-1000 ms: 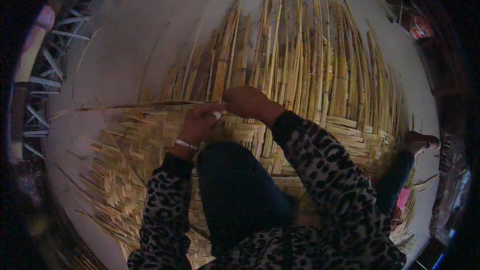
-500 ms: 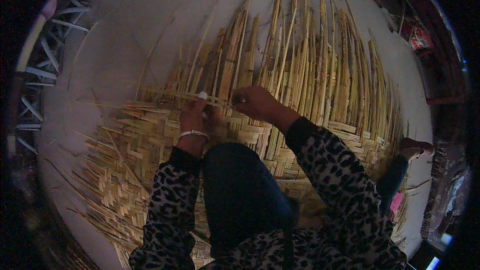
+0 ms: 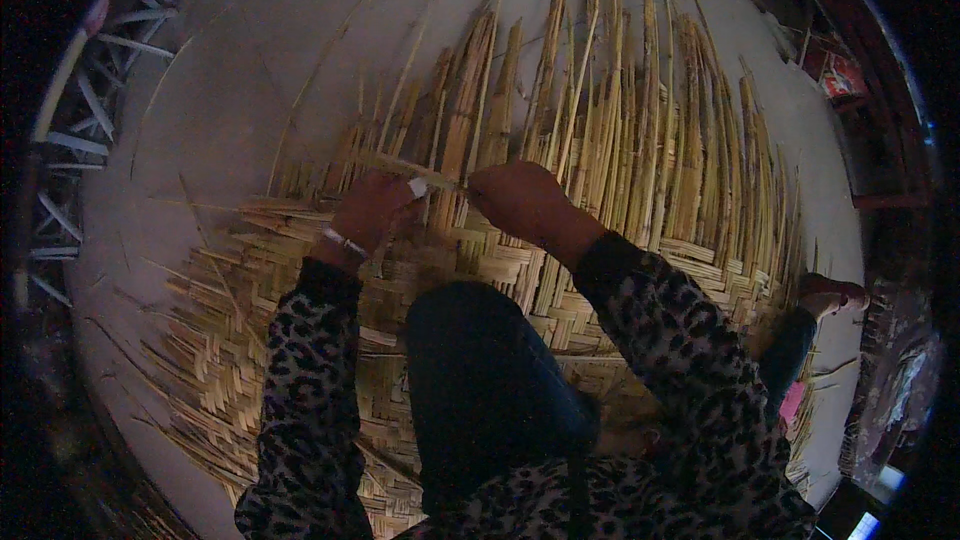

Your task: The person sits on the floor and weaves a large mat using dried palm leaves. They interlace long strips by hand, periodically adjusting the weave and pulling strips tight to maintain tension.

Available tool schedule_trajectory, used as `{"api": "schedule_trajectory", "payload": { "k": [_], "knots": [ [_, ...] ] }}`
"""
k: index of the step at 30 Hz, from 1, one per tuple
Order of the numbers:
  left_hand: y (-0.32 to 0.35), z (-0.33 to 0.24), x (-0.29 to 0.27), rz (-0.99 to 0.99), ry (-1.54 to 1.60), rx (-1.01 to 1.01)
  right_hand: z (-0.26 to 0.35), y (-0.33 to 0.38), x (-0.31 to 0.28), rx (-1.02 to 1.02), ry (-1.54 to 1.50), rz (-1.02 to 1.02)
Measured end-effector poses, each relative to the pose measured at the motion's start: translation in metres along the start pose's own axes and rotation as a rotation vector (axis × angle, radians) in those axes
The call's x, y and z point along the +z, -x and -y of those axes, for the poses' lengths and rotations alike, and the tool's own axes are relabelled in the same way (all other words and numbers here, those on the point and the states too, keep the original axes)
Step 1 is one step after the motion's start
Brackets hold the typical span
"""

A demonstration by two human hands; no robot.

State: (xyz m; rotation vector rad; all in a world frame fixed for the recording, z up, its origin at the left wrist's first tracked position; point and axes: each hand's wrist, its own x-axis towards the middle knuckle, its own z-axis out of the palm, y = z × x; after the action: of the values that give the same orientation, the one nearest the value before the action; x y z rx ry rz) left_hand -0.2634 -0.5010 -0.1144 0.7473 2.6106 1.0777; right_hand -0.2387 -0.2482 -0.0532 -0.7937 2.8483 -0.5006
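A half-woven mat of flat bamboo strips (image 3: 300, 270) lies on the pale floor (image 3: 250, 70), with many loose strip ends (image 3: 620, 110) fanning away from me. My left hand (image 3: 372, 208) and my right hand (image 3: 515, 198) both pinch one horizontal bamboo strip (image 3: 425, 175) that lies across the upright strips at the weave's edge. A pale band wraps one left finger, and a bracelet sits on that wrist. My sleeves are leopard-patterned. A dark-trousered knee (image 3: 480, 380) rests on the woven part below my hands.
A bare foot (image 3: 830, 292) rests on the mat's right edge. A pale railing (image 3: 70, 140) curves along the left side. Red and pink items (image 3: 842, 80) sit in the dark at the far right. Bare floor spreads beyond the strips at top left.
Both hands have moved up and away from me along the mat with the horizontal strip. The view has tilted a little.
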Motion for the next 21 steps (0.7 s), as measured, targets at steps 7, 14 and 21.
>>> {"api": "schedule_trajectory", "payload": {
  "k": [7, 14, 21],
  "knots": [
    [-0.074, -0.005, 0.008, 0.130, 0.046, -0.026, 0.013, 0.029, 0.001, 0.331, -0.187, -0.236],
    [-0.116, -0.021, 0.011, 0.238, 0.339, -0.296, 0.003, 0.039, 0.013, 0.541, -0.541, -0.463],
    [-0.128, -0.029, 0.048, -0.181, 0.335, -0.380, -0.002, 0.043, 0.018, 0.590, -0.892, -0.501]
  ]
}}
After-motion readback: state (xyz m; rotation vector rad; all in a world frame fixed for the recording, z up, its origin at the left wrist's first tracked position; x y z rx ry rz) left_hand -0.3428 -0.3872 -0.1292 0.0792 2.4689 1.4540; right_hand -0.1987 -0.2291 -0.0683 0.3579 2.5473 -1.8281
